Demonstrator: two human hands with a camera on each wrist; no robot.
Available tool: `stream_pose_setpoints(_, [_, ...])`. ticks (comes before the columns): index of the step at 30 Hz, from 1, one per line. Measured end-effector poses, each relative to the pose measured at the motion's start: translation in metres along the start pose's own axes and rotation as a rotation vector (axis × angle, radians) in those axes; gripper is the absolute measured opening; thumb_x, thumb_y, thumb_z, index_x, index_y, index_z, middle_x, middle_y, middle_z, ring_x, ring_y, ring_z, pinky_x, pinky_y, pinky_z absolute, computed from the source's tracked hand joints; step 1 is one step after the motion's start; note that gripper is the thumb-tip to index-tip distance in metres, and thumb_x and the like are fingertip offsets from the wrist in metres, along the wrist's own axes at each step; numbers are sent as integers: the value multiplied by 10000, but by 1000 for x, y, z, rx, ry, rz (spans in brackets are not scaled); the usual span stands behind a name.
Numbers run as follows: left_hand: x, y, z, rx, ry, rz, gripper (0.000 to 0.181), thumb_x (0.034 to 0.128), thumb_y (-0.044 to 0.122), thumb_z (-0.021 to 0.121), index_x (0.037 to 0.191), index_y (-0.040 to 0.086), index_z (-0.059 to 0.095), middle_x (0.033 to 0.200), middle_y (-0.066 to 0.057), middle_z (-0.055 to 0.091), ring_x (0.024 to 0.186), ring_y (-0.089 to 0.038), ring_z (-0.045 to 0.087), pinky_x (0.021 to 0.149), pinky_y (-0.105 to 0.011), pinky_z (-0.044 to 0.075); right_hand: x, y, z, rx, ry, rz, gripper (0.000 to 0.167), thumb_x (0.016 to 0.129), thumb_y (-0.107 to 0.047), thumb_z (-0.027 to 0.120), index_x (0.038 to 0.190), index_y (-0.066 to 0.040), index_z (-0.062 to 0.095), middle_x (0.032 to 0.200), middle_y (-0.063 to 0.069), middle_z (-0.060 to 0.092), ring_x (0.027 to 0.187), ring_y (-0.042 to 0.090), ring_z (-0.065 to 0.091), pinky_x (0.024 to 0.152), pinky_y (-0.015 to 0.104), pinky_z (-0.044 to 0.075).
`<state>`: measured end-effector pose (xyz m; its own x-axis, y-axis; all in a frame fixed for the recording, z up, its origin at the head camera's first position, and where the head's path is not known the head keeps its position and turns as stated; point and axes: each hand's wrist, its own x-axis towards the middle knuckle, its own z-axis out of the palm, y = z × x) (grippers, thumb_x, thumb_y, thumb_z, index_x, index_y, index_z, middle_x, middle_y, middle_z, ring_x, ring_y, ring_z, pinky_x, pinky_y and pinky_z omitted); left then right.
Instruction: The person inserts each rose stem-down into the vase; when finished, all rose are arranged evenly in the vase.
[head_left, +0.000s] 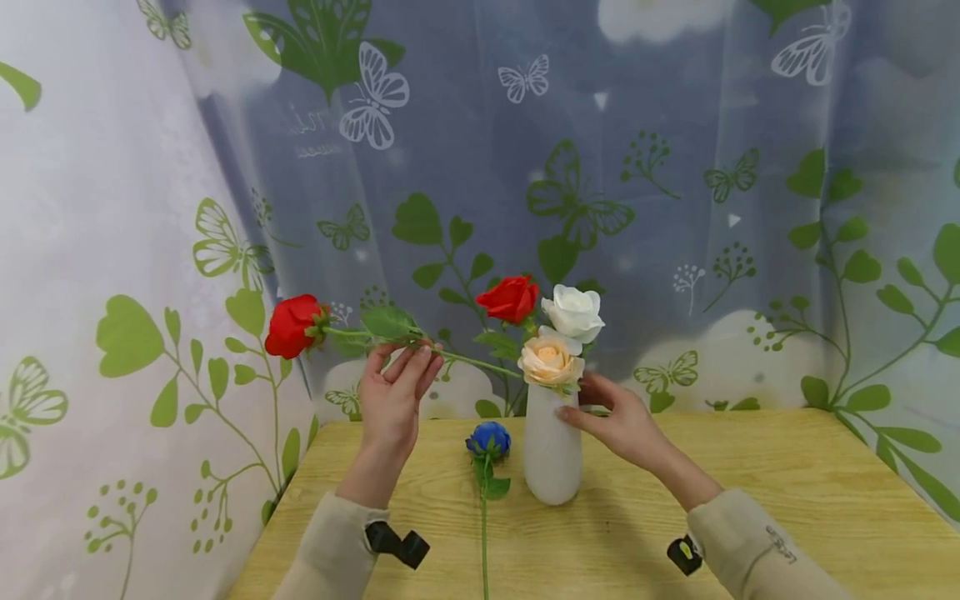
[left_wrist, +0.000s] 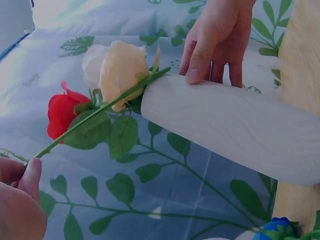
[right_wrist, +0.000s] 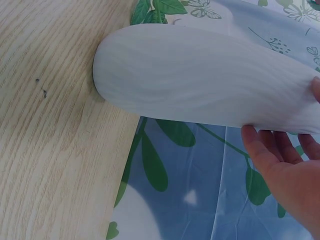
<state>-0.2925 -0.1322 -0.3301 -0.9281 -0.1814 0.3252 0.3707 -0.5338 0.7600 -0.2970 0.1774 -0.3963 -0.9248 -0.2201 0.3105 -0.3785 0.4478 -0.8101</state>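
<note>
The held red rose (head_left: 294,326) lies nearly level, left of the upright white vase (head_left: 553,450), stem end near the rim; contact cannot be confirmed. The left hand (head_left: 393,396) pinches its green stem (head_left: 480,362); the right hand (head_left: 626,425) holds the vase near the top, thumb and fingers about it. Step in hand, as judged: presenting the stem to the mouth; the next move calls for tipping it upright. Vase: matte, tapered, faintly rippled. Within: a second red rose (head_left: 508,300), white rose (head_left: 573,312) and peach rose (head_left: 551,358), petals apparently fabric. A blue flower (head_left: 489,437) lies on the wood-grained table (head_left: 765,450).
</note>
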Motion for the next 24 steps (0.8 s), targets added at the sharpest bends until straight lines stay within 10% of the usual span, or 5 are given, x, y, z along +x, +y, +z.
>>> stream_pose_setpoints(11, [-1, 12, 19, 29, 30, 180, 248, 994, -82, 654, 1201, 41, 592, 1072, -95, 812, 1029, -252, 796, 915, -353, 649, 0, 2, 0, 12, 7, -8, 680, 976, -380, 771, 1552, -133, 506, 1411, 158, 661, 1286, 365, 646, 970, 496, 618])
stream_pose_setpoints(24, [0, 11, 36, 189, -117, 298, 260, 958, -104, 691, 1176, 15, 617, 1009, -90, 808, 929, -203, 798, 861, -362, 668, 0, 1, 1, 14, 8, -8, 626, 975, -373, 774, 1498, -108, 554, 1420, 170, 656, 1288, 381, 646, 982, 508, 615])
